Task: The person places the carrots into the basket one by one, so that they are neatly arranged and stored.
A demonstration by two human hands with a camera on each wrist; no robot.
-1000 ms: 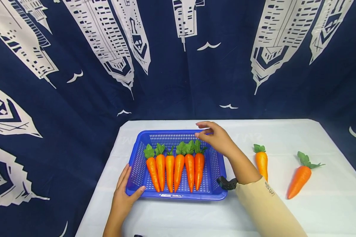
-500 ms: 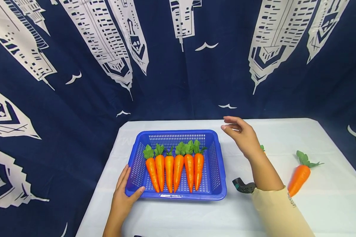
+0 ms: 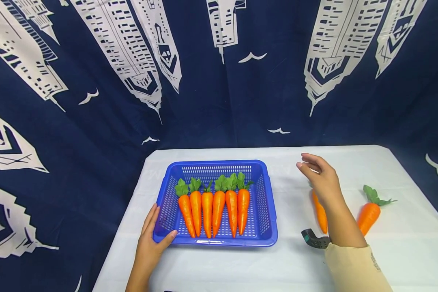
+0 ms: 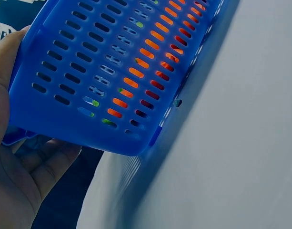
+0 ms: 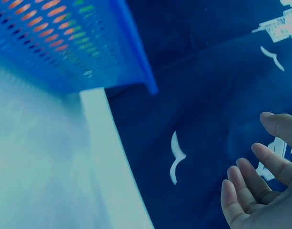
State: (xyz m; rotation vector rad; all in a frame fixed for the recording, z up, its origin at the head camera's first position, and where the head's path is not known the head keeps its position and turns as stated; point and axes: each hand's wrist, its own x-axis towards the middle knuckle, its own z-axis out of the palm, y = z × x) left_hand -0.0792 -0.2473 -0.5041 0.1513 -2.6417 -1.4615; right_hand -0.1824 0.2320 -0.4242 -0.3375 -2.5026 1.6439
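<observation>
A blue plastic basket [image 3: 219, 163] sits on the white-covered table, with several orange carrots [image 3: 219, 211] in a row inside, leafy tops toward the back. My left hand [image 3: 149, 241] rests against its front-left corner, fingers fairly straight along the side and thumb at the front rim. In the left wrist view that hand [image 4: 22, 186] touches the basket's outer wall [image 4: 88, 129]. Right of the basket, my right hand [image 3: 323, 180] hovers with loosely bent fingers and nothing between them. It partly hides a loose carrot [image 3: 319, 213]. Another carrot [image 3: 368, 217] lies farther right, its tip behind the forearm.
A dark blue cloth [image 3: 219, 101] printed with white buildings and birds hangs behind the table [image 3: 284, 267]. On my right wrist is a black camera mount [image 3: 315, 239]. The basket's right wall stands a short way left of my right forearm.
My right hand has moved right, away from above the basket's back-right corner to the loose carrots, and dropped slightly. The left hand and the basket keep their places.
</observation>
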